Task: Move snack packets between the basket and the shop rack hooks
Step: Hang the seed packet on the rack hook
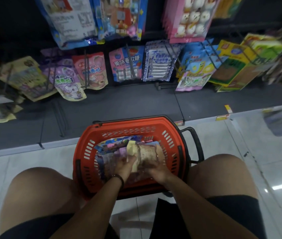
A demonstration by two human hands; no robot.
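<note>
The task looks midway, though which way packets are going I cannot tell. Many hang on the dark metal rack hooks [131, 64]. The orange slotted plastic basket [85, 140] on the floor holds several blue, pink and purple packets [109, 147]. The left hand [124, 167] and right hand [157, 169] both curl around 1 beige-and-brown snack packet [143, 154] atop that pile.

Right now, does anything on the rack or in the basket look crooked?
One purple packet on the bottom row hangs lower than the red packet beside it and tilts; lens distortion may exaggerate that. Packets lie heaped loosely in the basket, where the left hand and right hand hold a beige packet.
</note>
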